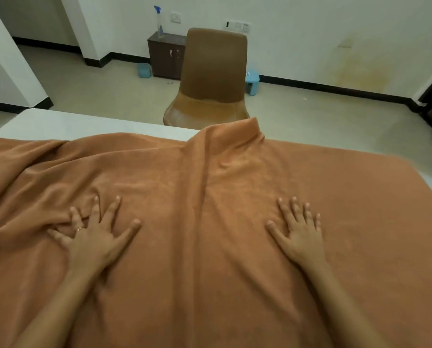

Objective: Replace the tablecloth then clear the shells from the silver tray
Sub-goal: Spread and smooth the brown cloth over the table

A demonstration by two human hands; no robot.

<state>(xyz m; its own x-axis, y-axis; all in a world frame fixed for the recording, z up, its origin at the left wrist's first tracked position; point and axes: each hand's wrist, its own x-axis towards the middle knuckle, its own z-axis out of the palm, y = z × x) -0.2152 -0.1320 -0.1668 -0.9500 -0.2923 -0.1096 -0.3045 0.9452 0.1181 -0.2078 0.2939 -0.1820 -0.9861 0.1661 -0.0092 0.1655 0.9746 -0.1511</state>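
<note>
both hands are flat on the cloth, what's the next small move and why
Probably sweep the left hand outward and away across the orange tablecloth: folds bunch beside it, a ridge runs up the middle, and the white table is bare at the far left. The right hand can pin its flatter side.

The tablecloth [210, 247] is plain orange-brown, unpatterned; the table [84, 124] shows white along its far-left edge; the chair [215, 66] is brown, its seat lighter tan; the cabinet [166, 59] is dark brown; the spray bottle [159, 21] has a blue trigger; the stool [252, 81] is light blue.
</note>
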